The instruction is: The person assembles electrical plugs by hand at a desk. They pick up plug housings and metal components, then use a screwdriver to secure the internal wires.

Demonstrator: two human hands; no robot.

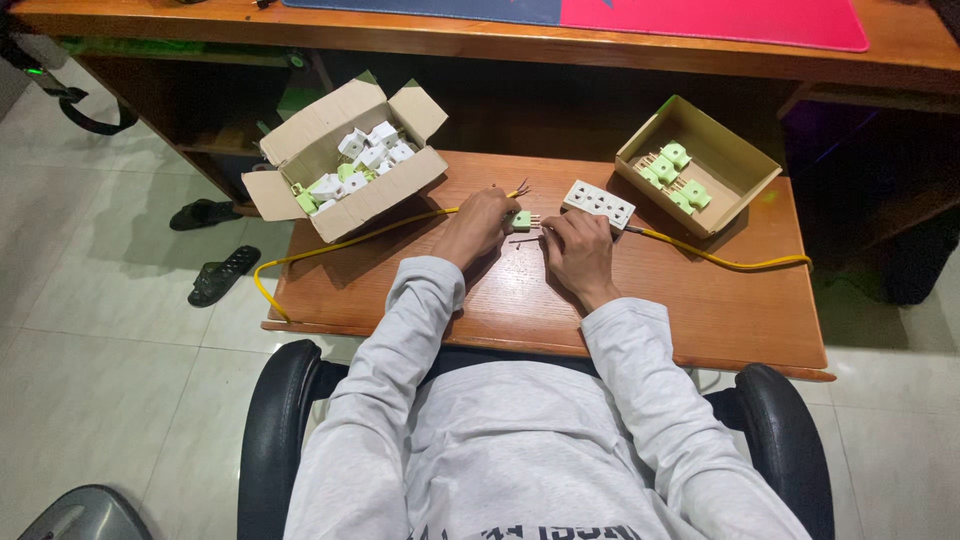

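Head view: a green plug point(521, 219) is held in the left hand point(480, 226) at the bench point(690, 310) middle, a yellow cable point(350, 243) beneath it. The right hand point(578, 250) is curled beside a white socket strip point(598, 203).

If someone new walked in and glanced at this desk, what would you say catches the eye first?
Probably the two hands at the middle of the wooden tray: the left hand pinches a small green plug while the right hand rests beside a white socket strip. A bright yellow cable snakes across the tray. Behind, an open box of white and green parts sits left, and a smaller box of green plugs right.
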